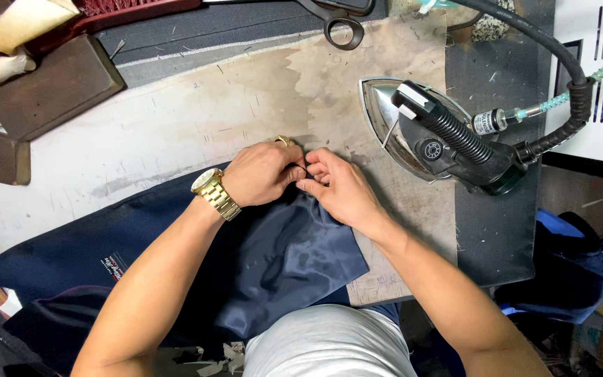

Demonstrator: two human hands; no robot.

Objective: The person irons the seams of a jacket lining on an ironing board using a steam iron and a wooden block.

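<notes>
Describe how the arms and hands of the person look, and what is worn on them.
Both forearms are bare, with no sleeves in view. The left hand has a gold-coloured metal wristwatch with a link bracelet on its wrist, and a gold-coloured ring on one finger. The right hand shows no jewellery and no glove.

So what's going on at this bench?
A person is pinching the top edge of a dark blue garment with both hands: the left hand, with a gold watch on its wrist, and the right hand meet fingertip to fingertip. The cloth lies on a stained pressing board. A steam iron rests to the right, untouched, and scissors lie at the far edge.
</notes>
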